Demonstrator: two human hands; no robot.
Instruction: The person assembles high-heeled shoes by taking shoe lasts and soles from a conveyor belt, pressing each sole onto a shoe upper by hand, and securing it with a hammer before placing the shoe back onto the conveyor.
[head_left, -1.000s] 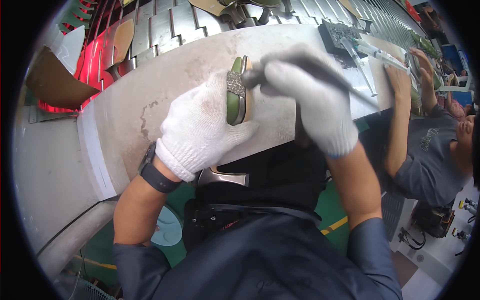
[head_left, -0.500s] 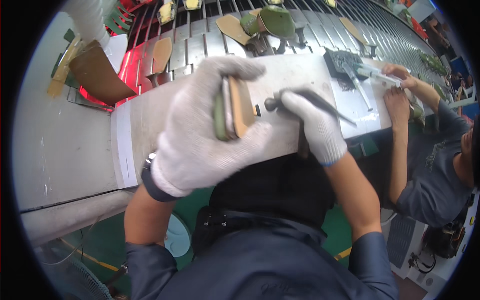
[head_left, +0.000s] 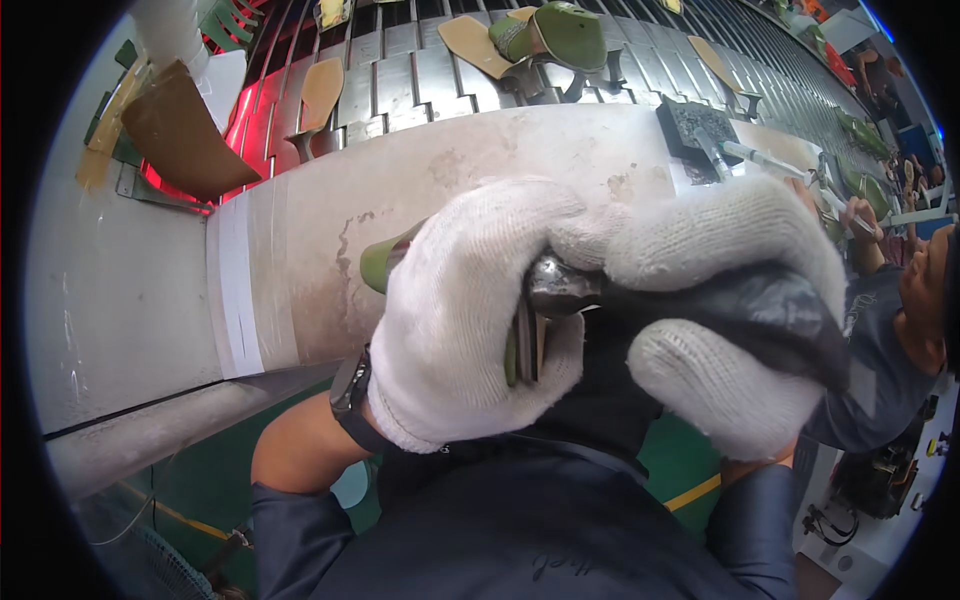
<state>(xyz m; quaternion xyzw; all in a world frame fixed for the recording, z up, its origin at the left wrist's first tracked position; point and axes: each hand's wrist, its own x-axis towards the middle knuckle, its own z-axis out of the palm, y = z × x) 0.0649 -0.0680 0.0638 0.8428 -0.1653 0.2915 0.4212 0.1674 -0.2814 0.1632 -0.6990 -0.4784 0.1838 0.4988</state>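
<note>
On the near side of the pale bench (head_left: 500, 150), the person's dark top (head_left: 480, 530) fills the foreground. Over the bench's near edge, the gloved right hand (head_left: 765, 225) is closed around a dark metal tool (head_left: 740, 305), thumb below and fingers above. The tool's shiny rounded end points toward the gloved left hand (head_left: 465, 290), which is also over the bench's near edge and curls firmly around a green shoe (head_left: 377, 265). The shoe's rounded green end sticks out over the bench top, while its layered edge shows between the left fingers and thumb; whether the tool touches it, I cannot tell. A dark watch (head_left: 350, 392) sits on the left wrist, just off the bench's near edge.

A white strip (head_left: 238, 285) crosses the bench toward its left end. Toward its right end sits a black block (head_left: 690, 132), with a syringe (head_left: 765, 158) beside it. A co-worker's hand (head_left: 862, 222) is just off that end. Beyond the bench run metal slats (head_left: 390, 85), bearing another green shoe piece (head_left: 568, 40) and a tan sole-shaped piece (head_left: 322, 95).
</note>
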